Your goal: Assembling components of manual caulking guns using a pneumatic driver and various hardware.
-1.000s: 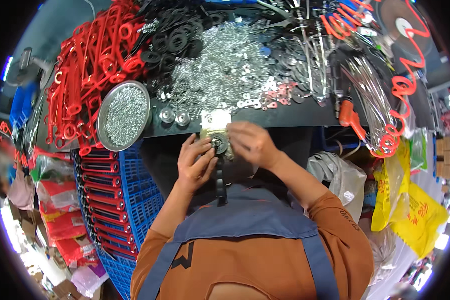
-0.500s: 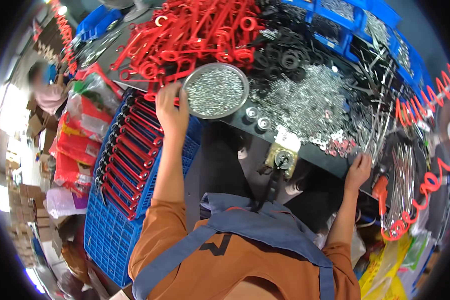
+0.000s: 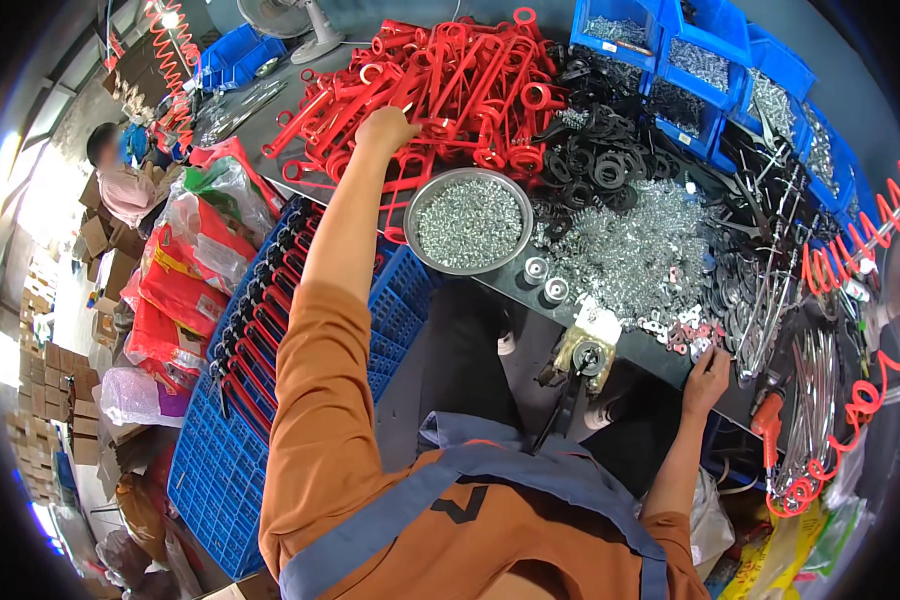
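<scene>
the left hand [image 3: 385, 128] reaches far out over the desk [image 3: 530, 290] and lies on the pile of red handles [image 3: 450, 85], fingers curled down among them; whether its grip has closed on one handle cannot be told from here. the orange sleeve [image 3: 320, 400] runs from the lower edge up to that hand, passing over the blue crate [image 3: 230, 440] that stands on the floor to the left of the desk and holds rows of red-and-black finished pieces.

the right hand [image 3: 707, 380] rests at the near edge of the desk, fingers bent and touching the edge just below a small scatter of pink and silver washers [image 3: 685, 335]. its grip looks loosely closed with nothing visible inside it.

between the two hands, a round metal bowl [image 3: 467, 220] full of small silver screws sits just right of the left forearm. right of the bowl lies a wide heap of silver parts [image 3: 650, 250], and behind it a heap of black rings [image 3: 600, 165]. a small press tool [image 3: 580, 355] with a dark lever is fixed at the near desk edge, left of the right hand. blue bins [image 3: 710, 60] with metal bits line the far right of the desk. red coiled hoses [image 3: 870, 250] hang at the right. another person [image 3: 120, 175] sits far off at the left, beside bags and cardboard boxes.
</scene>
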Available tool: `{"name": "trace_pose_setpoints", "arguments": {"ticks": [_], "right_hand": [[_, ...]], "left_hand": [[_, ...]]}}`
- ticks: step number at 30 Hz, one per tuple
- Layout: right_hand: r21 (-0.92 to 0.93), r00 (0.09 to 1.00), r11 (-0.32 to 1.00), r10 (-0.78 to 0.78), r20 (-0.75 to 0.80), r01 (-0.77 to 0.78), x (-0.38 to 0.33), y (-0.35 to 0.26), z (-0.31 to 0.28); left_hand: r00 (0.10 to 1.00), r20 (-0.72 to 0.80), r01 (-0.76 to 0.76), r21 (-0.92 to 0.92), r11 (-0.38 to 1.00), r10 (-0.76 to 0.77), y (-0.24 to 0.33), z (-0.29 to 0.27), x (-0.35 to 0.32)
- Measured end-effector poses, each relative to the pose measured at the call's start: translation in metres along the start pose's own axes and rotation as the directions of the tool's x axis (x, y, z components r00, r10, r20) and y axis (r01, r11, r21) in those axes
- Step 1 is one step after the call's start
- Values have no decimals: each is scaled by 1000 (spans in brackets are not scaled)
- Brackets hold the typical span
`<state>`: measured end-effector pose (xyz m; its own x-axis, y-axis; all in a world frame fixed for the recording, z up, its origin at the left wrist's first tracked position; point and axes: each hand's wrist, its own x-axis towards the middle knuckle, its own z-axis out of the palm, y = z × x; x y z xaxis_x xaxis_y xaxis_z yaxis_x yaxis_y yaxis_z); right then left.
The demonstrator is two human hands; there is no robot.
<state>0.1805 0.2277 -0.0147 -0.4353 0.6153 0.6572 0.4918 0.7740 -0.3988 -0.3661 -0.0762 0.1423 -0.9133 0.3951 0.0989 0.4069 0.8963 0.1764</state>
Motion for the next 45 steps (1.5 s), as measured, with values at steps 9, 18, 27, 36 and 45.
{"name": "trace_pose_setpoints", "arguments": {"ticks": [9, 18, 27, 36, 45], "right_hand": [[514, 927, 792, 374, 17, -329, 23, -57, -13], [997, 998, 51, 11, -59, 59, 82, -274, -7], [960, 994, 268, -52, 93, -76, 29, -214, 25], [948, 904, 71, 331, 270, -309, 17, -147, -11], [524, 520, -42, 78, 851, -851, -6, -152, -32]], "left_hand": [[951, -306, -288, -810, 511, 51, 26, -31, -99], [847, -453, -529, -768, 360, 278, 189, 48, -297], [716, -148, -446, -849, 284, 682, 165, 109, -323], [731, -199, -520, -782, 344, 653, 165, 120, -323], [790, -80, -350, -873, 340, 608, 173, 121, -332]]}}
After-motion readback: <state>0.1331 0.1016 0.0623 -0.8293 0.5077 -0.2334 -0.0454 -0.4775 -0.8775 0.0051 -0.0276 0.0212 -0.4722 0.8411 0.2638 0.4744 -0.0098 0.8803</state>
